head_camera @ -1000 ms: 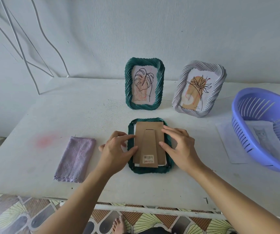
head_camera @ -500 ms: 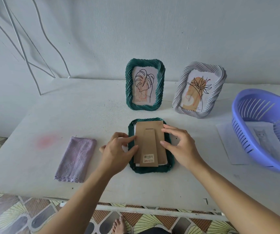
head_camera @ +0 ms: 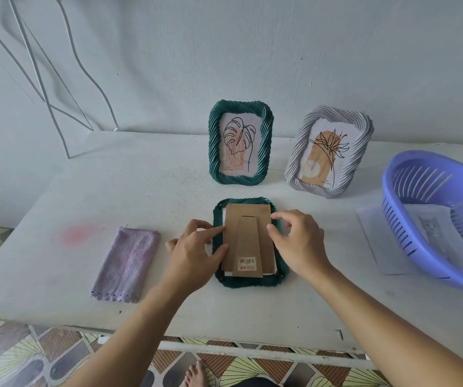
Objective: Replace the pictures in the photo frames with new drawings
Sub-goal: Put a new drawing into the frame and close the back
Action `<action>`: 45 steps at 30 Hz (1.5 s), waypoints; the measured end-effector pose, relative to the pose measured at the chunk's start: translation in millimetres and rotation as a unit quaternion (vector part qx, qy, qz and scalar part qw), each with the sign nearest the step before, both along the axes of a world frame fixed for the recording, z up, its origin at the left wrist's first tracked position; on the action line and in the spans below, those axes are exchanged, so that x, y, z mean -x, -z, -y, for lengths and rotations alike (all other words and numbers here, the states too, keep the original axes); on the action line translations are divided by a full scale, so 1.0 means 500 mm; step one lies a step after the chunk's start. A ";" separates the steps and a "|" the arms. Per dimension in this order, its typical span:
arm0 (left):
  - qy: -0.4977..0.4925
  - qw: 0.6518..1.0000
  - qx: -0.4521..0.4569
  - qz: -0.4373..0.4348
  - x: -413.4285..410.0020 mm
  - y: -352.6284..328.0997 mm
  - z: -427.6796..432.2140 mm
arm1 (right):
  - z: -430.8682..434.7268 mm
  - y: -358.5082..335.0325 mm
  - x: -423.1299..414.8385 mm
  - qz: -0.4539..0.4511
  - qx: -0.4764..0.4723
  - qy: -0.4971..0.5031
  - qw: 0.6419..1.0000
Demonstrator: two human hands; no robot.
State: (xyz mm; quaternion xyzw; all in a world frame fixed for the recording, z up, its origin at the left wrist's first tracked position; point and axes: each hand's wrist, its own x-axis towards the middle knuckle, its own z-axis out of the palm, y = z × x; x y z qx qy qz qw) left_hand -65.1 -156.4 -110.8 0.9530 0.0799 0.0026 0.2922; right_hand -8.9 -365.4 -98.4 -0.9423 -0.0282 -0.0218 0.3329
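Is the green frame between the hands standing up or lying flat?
Lying flat, face down: the green frame shows its cardboard backing upward on the table.

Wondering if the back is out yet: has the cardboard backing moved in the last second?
No. The cardboard backing sits where it was inside the face-down green frame.

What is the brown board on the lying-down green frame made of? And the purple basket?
The brown board looks like cardboard: matte, flat tan, thin at its edges, with a barcode sticker. The purple basket looks like moulded plastic: smooth, slightly shiny, with even slots through its wall.
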 end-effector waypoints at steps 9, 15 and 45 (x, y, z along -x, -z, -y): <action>0.011 1.000 -0.023 -0.005 0.009 -0.008 0.012 | -0.008 -0.009 0.008 -0.013 -0.015 -0.004 1.000; 0.006 1.000 0.003 -0.019 0.009 -0.011 0.014 | -0.005 -0.008 0.016 0.007 -0.087 0.008 0.996; 0.005 1.000 0.016 -0.014 0.007 -0.002 0.008 | 0.002 0.003 -0.014 -0.028 -0.151 0.046 0.987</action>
